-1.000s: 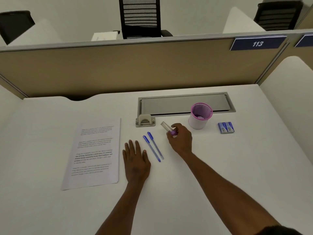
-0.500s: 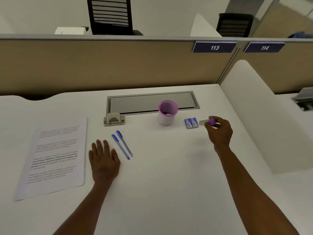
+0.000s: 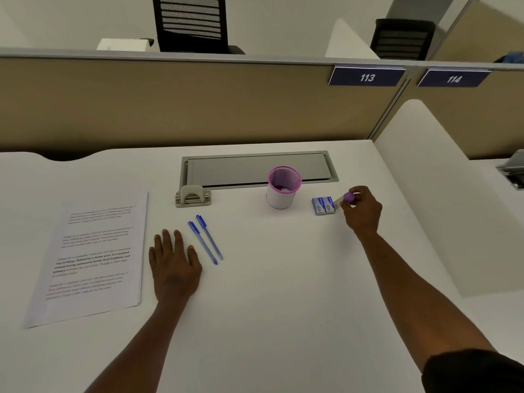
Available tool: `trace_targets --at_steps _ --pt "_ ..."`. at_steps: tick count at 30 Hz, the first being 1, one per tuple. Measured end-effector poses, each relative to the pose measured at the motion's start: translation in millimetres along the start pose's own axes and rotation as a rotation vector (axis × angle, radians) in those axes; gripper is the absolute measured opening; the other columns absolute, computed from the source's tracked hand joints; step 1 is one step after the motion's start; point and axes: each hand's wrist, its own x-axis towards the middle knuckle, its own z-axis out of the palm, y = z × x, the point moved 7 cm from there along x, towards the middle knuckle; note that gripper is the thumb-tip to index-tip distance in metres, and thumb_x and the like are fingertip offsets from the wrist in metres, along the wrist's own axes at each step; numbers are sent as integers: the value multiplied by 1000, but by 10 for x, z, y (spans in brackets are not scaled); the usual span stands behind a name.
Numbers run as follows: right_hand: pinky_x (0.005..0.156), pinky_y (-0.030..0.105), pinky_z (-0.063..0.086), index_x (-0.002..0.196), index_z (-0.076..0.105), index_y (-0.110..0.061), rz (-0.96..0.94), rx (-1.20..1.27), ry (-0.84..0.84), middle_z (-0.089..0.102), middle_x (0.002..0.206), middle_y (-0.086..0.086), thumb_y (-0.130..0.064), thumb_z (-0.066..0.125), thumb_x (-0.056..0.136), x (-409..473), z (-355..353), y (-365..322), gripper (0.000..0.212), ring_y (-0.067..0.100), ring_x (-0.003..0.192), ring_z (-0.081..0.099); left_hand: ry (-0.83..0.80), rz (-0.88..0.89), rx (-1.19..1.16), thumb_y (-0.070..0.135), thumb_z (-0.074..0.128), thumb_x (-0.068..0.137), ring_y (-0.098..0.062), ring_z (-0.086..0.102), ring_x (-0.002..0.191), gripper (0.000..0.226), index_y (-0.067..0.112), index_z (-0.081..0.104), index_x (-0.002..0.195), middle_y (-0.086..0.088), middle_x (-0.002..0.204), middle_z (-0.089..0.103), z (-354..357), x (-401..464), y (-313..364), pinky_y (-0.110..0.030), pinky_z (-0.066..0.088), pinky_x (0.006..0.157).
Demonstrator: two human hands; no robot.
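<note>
Item count, desk top and surroundings
Pens (image 3: 205, 240): 2, side by side, 9 o'clock. Boxes (image 3: 323, 205): 2, touching, 2 o'clock. Marker (image 3: 348, 197): 1, just beside the boxes, 2 o'clock. Cup (image 3: 283, 191): 1, 12 o'clock. Punch (image 3: 193, 196): 1, 10 o'clock. Paper (image 3: 93, 256): 1 stack, 9 o'clock. Chairs (image 3: 192, 24): 2, far 12 and 1 o'clock. Number plates (image 3: 367, 77): 2, 1 o'clock.

Pink-rimmed cup (image 3: 280, 194), blue pens (image 3: 206, 239)

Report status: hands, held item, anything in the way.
Left hand flat on desk, by pens. Right hand pinches purple-capped stick right of blue boxes; contact unclear. Cup further left.
</note>
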Motion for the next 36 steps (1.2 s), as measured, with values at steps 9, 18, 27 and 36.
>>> trace_targets --at_steps 9,18,27,36 --pt "84 24 47 127 61 -12 -25 -58 -64 71 109 10 -11 77 80 63 156 23 50 24 90 70 11 6 -11 44 23 97 -31 11 154 68 11 26 156 -15 165 19 -16 4 18 -48 12 125" --pt "77 34 54 126 53 -18 99 59 234 63 106 8 -11 74 76 -440 -101 -79 55 22 83 67 15 4 -3 42 25 99 -31 12 154 66 11 26 156 -15 164 20 5 -4 8 -49 12 125" --pt "80 29 55 101 72 -14 -170 69 -470 72 93 0 -25 74 81 -1974 1488 -1128 23 11 81 66 101 -23 -123 25 55 97 -36 42 137 38 8 63 131 -17 140 55 -190 -14 124 -46 31 115" --pt "69 33 51 90 73 -10 -264 -232 -624 67 89 9 -26 56 92 -2165 2027 -1556 23 25 81 65 5 -303 -350 33 66 91 -20 66 85 21 14 70 100 -4 96 72 -207 6 364 -29 48 69"
